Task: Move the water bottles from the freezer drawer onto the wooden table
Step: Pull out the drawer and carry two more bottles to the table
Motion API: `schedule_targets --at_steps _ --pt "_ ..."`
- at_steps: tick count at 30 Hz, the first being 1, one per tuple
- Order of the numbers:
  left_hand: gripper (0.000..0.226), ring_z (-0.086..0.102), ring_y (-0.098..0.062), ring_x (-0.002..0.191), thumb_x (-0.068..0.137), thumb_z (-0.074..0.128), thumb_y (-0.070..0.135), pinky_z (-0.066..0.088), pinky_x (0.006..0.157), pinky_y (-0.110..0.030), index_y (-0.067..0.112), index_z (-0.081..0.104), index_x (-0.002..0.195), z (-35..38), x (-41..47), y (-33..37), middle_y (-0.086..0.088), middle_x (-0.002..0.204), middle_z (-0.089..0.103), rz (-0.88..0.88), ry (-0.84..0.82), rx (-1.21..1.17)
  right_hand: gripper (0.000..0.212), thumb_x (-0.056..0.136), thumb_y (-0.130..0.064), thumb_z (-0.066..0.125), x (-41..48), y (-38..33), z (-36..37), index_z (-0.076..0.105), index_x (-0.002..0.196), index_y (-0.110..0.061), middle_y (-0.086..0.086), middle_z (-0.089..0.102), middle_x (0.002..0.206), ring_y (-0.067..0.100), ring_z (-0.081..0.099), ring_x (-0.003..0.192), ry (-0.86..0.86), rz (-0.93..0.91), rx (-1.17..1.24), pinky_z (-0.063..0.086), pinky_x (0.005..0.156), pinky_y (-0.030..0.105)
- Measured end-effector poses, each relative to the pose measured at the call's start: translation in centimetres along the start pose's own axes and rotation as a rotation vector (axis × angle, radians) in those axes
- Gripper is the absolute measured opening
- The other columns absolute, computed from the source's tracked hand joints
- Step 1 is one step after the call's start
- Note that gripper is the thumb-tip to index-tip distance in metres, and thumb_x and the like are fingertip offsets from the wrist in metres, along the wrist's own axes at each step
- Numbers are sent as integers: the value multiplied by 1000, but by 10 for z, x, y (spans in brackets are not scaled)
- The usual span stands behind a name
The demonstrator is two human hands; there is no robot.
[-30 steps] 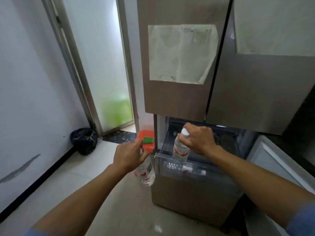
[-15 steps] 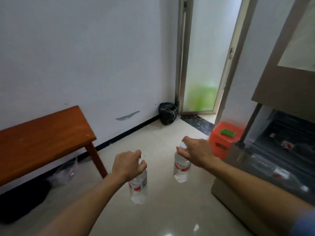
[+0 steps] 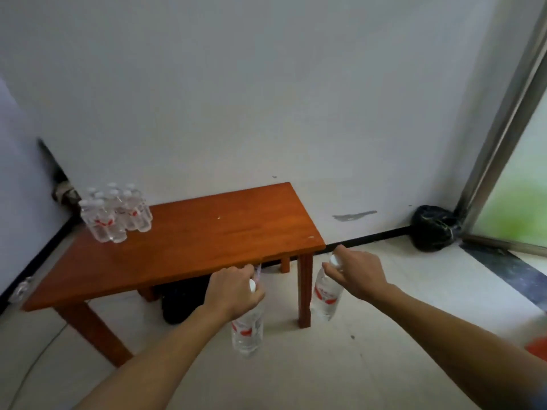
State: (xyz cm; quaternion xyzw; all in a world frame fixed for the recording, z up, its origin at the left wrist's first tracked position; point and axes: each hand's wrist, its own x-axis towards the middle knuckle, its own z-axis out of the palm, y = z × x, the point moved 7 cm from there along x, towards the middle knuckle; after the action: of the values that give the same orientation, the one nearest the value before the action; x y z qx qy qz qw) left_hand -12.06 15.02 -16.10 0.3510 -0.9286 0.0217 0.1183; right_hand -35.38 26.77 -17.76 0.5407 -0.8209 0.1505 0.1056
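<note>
My left hand [image 3: 233,291] grips a clear water bottle [image 3: 248,329] by its neck; the bottle hangs below the hand, just in front of the wooden table's near edge. My right hand [image 3: 359,275] holds a second water bottle [image 3: 325,294] by its white cap, hanging beside the table's right front leg. The wooden table [image 3: 189,244] stands against the white wall. Several water bottles [image 3: 115,216] with red labels stand grouped on its far left corner. The freezer drawer is out of view.
A black bag [image 3: 435,227] lies on the floor in the corner by the glass door frame [image 3: 509,125]. A dark object [image 3: 180,303] sits under the table. An orange item [image 3: 537,347] shows at the right edge. The tiled floor lies open around me.
My view has swung left from the freezer to the wooden table. Both hands carried their bottles along and now hang close to the table's right end.
</note>
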Motion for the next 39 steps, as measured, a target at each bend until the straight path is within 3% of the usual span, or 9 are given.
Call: schedule_targets --at_steps 3,6,11,16,23,27,29,33,39 --pt "36 49 -12 52 72 37 63 33 47 -25 28 45 68 1 7 -73 10 58 49 -96 9 10 44 85 -71 39 53 -53 21 50 97 -29 -10 63 76 7 57 56 -3 -76 29 45 49 20" --pt "34 51 -12 54 74 45 60 34 49 -27 27 47 68 11 10 -137 8 56 49 -227 -21 -29 42 86 -71 38 100 -101 48 48 88 -30 -11 59 70 3 54 54 -32 -151 48 46 51 20" --pt "29 49 -5 52 78 52 54 34 49 -24 28 45 67 33 27 -230 9 55 50 -372 -49 -56 41 88 -68 35 185 -177 106 45 83 -29 -12 46 58 1 43 45 -44 -326 31 27 40 17" --pt "25 49 -3 56 82 51 54 34 52 -21 30 46 74 49 74 -308 10 62 52 -439 -90 -24 47 90 -69 31 280 -238 173 50 92 -26 -9 56 67 6 55 54 -125 -405 74 51 49 24" --pt "25 47 -3 52 83 55 53 29 47 -17 31 45 78 48 146 -402 12 60 50 -533 -33 -29 44 91 -66 34 401 -306 210 50 93 -25 -11 49 67 2 44 49 -104 -523 144 29 41 17" --pt "24 48 -3 53 83 56 53 30 48 -17 31 45 78 55 190 -455 13 60 51 -563 18 -38 42 91 -65 36 456 -332 239 50 94 -25 -11 52 69 3 48 51 -118 -508 169 37 42 18" --pt "24 51 -3 55 82 56 53 37 50 -20 31 47 77 64 214 -481 12 62 53 -559 24 -49 39 91 -63 39 480 -342 256 49 92 -26 -12 49 68 2 45 50 -138 -492 170 31 41 18" --pt "23 53 -3 57 80 56 53 46 55 -24 30 52 77 89 268 -536 12 63 55 -511 33 -116 37 91 -63 40 528 -361 298 49 94 -28 -12 53 73 2 51 56 -174 -444 179 41 47 17" --pt "24 51 -3 60 85 57 50 35 51 -19 30 45 83 129 360 -626 12 70 54 -347 -60 -165 35 92 -58 43 604 -404 350 51 102 -25 -8 61 89 5 55 68 -251 -366 233 43 56 17"
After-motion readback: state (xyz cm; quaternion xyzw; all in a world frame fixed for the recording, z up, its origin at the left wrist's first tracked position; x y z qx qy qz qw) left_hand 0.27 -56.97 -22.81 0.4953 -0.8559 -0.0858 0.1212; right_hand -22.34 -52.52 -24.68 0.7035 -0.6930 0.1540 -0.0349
